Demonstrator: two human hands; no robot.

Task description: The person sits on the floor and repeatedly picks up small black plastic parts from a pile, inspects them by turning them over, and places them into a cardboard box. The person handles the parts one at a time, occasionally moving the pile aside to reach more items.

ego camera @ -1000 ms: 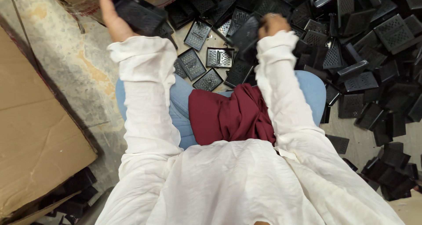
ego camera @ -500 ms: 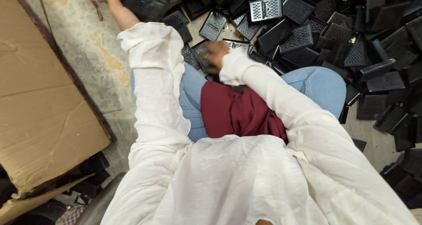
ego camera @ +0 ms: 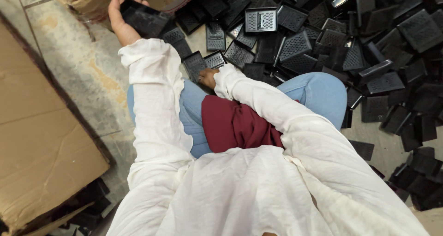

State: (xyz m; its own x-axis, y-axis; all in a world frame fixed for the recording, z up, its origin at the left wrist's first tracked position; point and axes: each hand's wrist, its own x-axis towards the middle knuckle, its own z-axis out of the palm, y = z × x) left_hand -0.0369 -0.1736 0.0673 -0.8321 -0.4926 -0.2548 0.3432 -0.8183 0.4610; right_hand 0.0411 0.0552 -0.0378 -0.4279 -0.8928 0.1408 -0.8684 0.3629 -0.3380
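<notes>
I sit on the floor with a heap of black perforated plastic trays (ego camera: 295,44) spread in front of me. My left hand (ego camera: 119,21) is stretched forward at the upper left and holds a black tray (ego camera: 144,20) next to a cardboard box (ego camera: 97,0). My right hand (ego camera: 208,77) reaches across my lap and rests on a black tray (ego camera: 203,63) lying beside my left knee; its fingers are mostly hidden behind the white sleeve.
A large flattened cardboard sheet (ego camera: 34,125) lies on the left. More black trays (ego camera: 415,180) are scattered at the right. A dark red cloth (ego camera: 233,125) covers my lap over blue jeans. Speckled floor (ego camera: 87,74) shows between box and leg.
My right hand has pulled back from the far pile to the tray by my left knee. My left hand stays forward with its tray near the box. The view has tilted.
</notes>
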